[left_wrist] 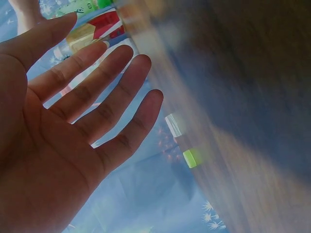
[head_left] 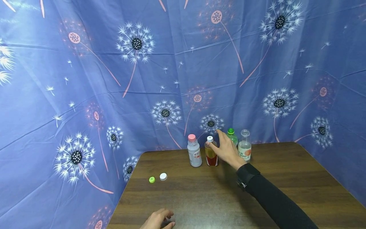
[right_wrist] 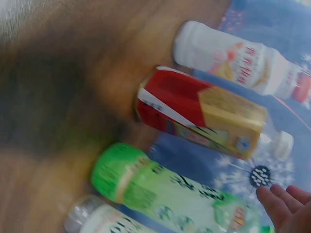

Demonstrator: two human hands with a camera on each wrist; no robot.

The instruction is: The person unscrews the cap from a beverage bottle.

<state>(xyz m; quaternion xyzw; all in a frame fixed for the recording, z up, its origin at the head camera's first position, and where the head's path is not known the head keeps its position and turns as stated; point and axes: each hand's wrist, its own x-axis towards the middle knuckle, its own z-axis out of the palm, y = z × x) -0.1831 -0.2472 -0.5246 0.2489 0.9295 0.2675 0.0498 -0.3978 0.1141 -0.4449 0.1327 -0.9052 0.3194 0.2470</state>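
Note:
My right hand [head_left: 227, 151] is raised beside a bottle with a red and gold label [head_left: 212, 157] and a white cap. Its fingers are spread, with the thumb overlapping that bottle's upper part in the head view; the right wrist view shows the fingers [right_wrist: 279, 204] apart from the bottle. Left of it stands a white bottle [head_left: 194, 155] with a pink cap. Partly behind my right hand is a green bottle [head_left: 233, 138], its mouth uncapped. My left hand [head_left: 158, 219], relaxed and holding nothing, is over the table's front part, palm showing in the left wrist view.
A clear bottle [head_left: 245, 152] with a white label and no cap stands at the right end of the row. On the table [head_left: 200, 197], a green cap [head_left: 152, 180] and a white cap [head_left: 163, 176] lie at the left. A blue dandelion-print cloth [head_left: 183, 73] hangs behind.

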